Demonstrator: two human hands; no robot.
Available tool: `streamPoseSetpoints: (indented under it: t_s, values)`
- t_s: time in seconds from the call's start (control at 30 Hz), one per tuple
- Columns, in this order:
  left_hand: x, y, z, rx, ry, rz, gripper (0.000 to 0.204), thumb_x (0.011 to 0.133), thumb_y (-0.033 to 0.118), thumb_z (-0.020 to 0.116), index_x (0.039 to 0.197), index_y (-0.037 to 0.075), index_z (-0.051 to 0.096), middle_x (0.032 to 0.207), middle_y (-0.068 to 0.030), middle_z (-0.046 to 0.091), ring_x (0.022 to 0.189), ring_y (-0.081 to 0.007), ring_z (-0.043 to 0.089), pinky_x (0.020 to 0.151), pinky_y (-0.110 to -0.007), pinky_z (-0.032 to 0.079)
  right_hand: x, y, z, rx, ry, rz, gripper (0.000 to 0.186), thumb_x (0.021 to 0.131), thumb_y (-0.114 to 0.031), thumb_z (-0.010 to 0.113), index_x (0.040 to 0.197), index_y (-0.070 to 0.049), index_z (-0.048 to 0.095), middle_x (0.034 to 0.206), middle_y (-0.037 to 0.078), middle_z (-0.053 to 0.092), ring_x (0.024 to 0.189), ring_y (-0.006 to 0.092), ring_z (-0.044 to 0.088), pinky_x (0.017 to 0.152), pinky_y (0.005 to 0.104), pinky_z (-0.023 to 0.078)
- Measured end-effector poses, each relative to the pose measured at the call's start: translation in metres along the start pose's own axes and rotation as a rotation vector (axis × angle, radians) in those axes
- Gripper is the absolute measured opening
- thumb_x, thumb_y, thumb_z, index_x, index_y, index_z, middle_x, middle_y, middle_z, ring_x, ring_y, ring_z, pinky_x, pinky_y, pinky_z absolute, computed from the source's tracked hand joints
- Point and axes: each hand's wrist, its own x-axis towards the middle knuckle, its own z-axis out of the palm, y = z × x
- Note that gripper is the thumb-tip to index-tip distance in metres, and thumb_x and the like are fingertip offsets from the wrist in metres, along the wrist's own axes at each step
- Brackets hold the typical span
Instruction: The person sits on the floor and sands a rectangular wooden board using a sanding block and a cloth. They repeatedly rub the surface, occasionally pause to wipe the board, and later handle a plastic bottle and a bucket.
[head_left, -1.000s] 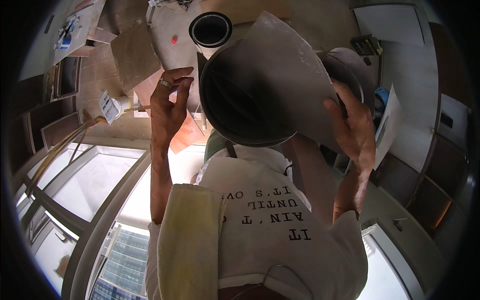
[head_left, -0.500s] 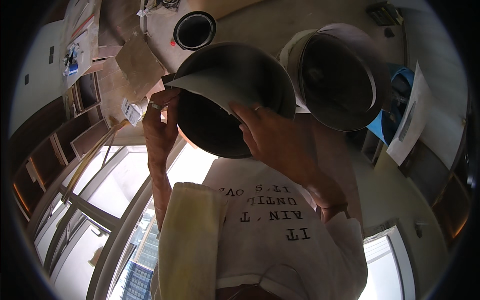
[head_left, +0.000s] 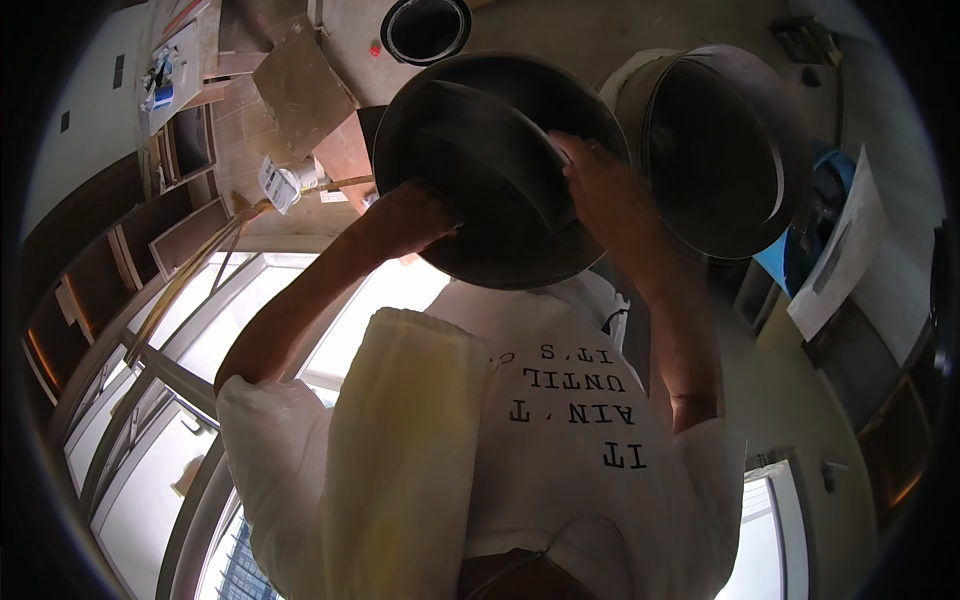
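Note:
Close in front of me is a large dark round bin [head_left: 480, 268], its mouth facing up. Inside it a thin, grey, curved sheet [head_left: 490, 150] stands against the darkness. My right hand [head_left: 600, 185] reaches over the right rim, its fingers closed on the sheet's edge. Over the left rim goes my left hand [head_left: 420, 215], low in the mouth with its fingers curled. Shadow hides what those fingers hold, if anything. To the right is a second round bin [head_left: 700, 150], with a pale curved band along its inner side.
A smaller black bucket [head_left: 425, 30] stands on the floor beyond. To the left lie a brown board [head_left: 303, 90] and a white tub [head_left: 285, 185] with a label. A bent white sheet [head_left: 845, 245] leans at the right beside a blue bag [head_left: 775, 262]. Wooden shelving [head_left: 130, 260] lines the left.
The sheet has gone from across the rim down into the bin. My left hand has moved right and inside the rim; my right hand has moved right and farther away. The view has shifted slightly.

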Motion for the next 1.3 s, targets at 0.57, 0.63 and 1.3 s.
streamPoseSetpoints:
  t_s: [0.57, 0.63, 1.3]
  values:
    - [0.043, -0.024, 0.027, 0.119, 0.408, 0.045, 0.018, 0.102, 0.023, 0.056, 0.1, 0.009, 0.067, 0.089, -0.0138, 0.074, 0.084, -0.034, 0.073, 0.079, -0.047, 0.054, -0.029, -0.033, 0.02, -0.2, 0.507, -0.047, 0.036, 0.09, 0.004, 0.063, 0.124, -0.007, 0.065, 0.119, 0.018, 0.067, 0.112, 0.0405, 0.063, 0.095, 0.0477, 0.052]
    - [0.039, -0.022, 0.025, 0.134, 0.387, 0.056, 0.017, 0.101, 0.024, 0.058, 0.099, 0.009, 0.067, 0.089, -0.0135, 0.074, 0.085, -0.0339, 0.073, 0.08, -0.047, 0.053, -0.036, -0.041, 0.019, -0.2, 0.464, -0.07, 0.035, 0.092, -0.003, 0.065, 0.126, -0.008, 0.064, 0.118, 0.018, 0.067, 0.111, 0.0415, 0.063, 0.096, 0.049, 0.051]
    - [0.008, 0.003, 0.008, 0.207, 0.362, 0.053, 0.018, 0.097, 0.028, 0.065, 0.092, 0.013, 0.072, 0.088, -0.0089, 0.075, 0.088, -0.0281, 0.074, 0.082, -0.043, 0.054, -0.033, -0.049, 0.011, -0.106, 0.429, -0.019, 0.049, 0.09, -0.01, 0.069, 0.137, -0.011, 0.057, 0.124, 0.018, 0.063, 0.115, 0.0407, 0.062, 0.098, 0.0493, 0.051]
